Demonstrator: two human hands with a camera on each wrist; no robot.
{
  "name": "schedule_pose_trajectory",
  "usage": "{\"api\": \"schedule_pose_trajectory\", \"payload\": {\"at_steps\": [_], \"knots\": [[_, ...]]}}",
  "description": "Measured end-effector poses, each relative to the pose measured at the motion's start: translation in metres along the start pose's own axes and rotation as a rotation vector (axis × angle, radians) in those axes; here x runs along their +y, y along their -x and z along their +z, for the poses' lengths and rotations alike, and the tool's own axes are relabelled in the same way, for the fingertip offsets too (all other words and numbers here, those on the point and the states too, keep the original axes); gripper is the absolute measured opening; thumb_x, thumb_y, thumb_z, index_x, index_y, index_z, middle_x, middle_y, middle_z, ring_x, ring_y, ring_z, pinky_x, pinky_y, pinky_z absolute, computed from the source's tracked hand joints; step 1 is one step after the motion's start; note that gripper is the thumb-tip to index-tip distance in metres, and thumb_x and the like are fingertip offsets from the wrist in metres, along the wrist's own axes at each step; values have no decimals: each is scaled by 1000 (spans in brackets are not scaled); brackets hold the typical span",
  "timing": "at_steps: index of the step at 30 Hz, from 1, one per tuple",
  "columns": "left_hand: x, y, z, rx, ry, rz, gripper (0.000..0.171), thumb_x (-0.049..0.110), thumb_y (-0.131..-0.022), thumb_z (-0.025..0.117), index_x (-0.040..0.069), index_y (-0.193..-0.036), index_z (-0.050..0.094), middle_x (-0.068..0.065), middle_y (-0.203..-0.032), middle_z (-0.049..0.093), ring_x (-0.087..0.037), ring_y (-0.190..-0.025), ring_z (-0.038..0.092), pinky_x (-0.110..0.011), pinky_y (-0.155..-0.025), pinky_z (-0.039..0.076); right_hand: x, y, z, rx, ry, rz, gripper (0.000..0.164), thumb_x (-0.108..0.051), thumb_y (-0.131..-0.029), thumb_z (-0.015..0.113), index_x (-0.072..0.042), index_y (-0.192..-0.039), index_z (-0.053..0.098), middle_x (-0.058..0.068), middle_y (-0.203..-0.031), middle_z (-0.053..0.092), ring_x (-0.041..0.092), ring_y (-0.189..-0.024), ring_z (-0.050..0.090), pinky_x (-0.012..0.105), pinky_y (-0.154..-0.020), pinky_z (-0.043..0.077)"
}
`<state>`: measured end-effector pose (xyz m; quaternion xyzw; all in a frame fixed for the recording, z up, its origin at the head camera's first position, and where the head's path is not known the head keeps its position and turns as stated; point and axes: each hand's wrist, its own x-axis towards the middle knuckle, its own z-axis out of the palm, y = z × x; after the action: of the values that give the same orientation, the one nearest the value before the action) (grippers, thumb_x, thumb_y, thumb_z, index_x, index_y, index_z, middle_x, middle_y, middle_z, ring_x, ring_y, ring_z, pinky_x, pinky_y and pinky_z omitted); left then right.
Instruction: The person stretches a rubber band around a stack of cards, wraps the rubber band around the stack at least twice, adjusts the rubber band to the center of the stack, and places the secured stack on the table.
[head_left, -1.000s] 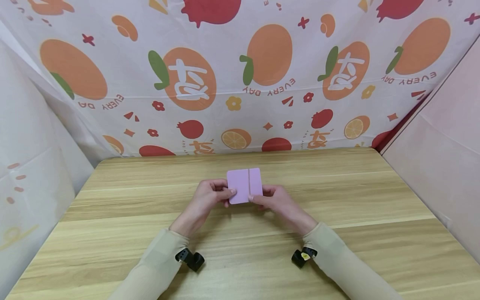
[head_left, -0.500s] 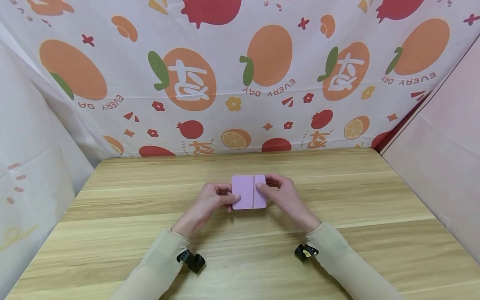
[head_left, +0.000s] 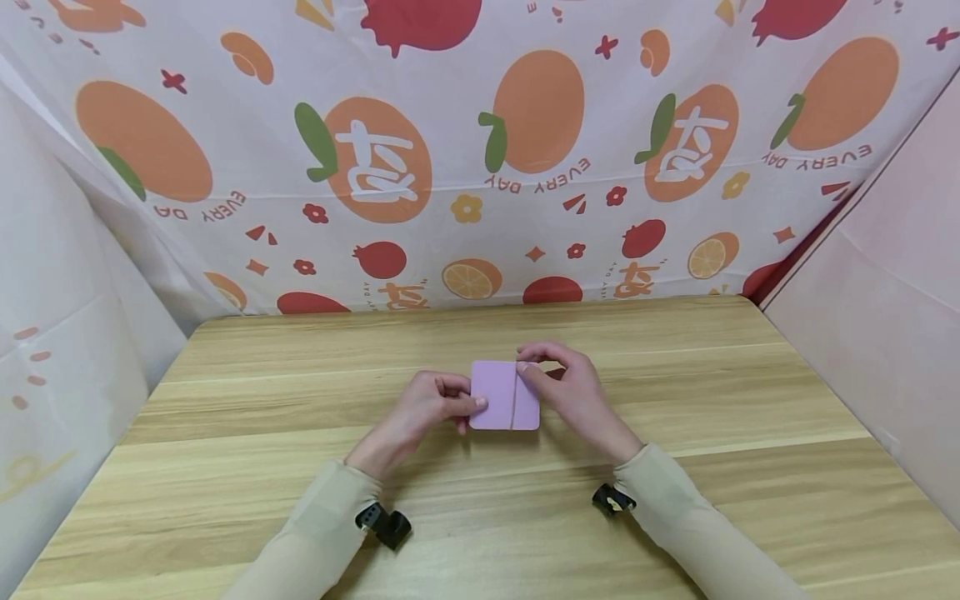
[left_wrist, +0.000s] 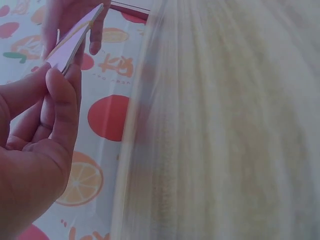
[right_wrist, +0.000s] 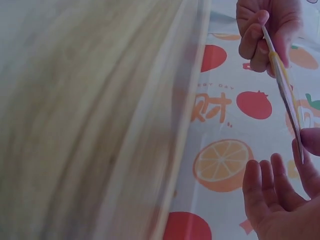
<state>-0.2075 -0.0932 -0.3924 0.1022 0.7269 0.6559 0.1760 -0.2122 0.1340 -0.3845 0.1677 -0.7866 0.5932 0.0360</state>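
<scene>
A thin pink square pad [head_left: 493,387], apparently of layered card, is held up over the table. A narrow brown rubber band [head_left: 513,400] runs down its face right of the middle, its top leaning right. My left hand [head_left: 435,404] pinches the pad's left edge, thumb in front and fingers behind. At the top edge my right hand [head_left: 573,387] pinches the rubber band between thumb and index finger. Seen edge-on in the right wrist view, the pad [right_wrist: 287,97] is very thin, and the right hand's other fingers [right_wrist: 267,185] stand apart from it.
The wood-grain table [head_left: 300,375] spreads under both forearms. Behind it hangs a white cloth [head_left: 450,242] printed with fruit, and pale cloth panels [head_left: 892,333] flank the sides. Black wrist cameras [head_left: 386,523] sit at both cuffs.
The right thumb has moved from the pad's lower edge up to its top edge at the band. Pad and left hand have shifted slightly right and nearer; the band's top now leans right.
</scene>
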Motion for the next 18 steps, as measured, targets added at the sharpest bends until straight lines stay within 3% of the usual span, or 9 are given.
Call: {"api": "schedule_pose_trajectory", "payload": {"at_steps": [9, 18], "knots": [[-4, 1, -2, -54, 2, 8, 16, 5, -88, 71, -9, -94, 69, -8, -75, 68, -14, -57, 57, -29, -68, 50, 9, -1, -3, -39, -13, -7, 14, -22, -94, 69, -10, -102, 71, 7, -123, 64, 18, -117, 55, 42, -91, 49], [-3, 1, 5, -38, -44, 27, 12, 5, -88, 71, -7, -88, 69, -7, -71, 63, -15, -56, 56, -27, -60, 49, 6, -1, -4, -76, -26, 48, 15, -24, -93, 71, -9, -95, 75, 3, -117, 68, 18, -113, 59, 37, -88, 47]]}}
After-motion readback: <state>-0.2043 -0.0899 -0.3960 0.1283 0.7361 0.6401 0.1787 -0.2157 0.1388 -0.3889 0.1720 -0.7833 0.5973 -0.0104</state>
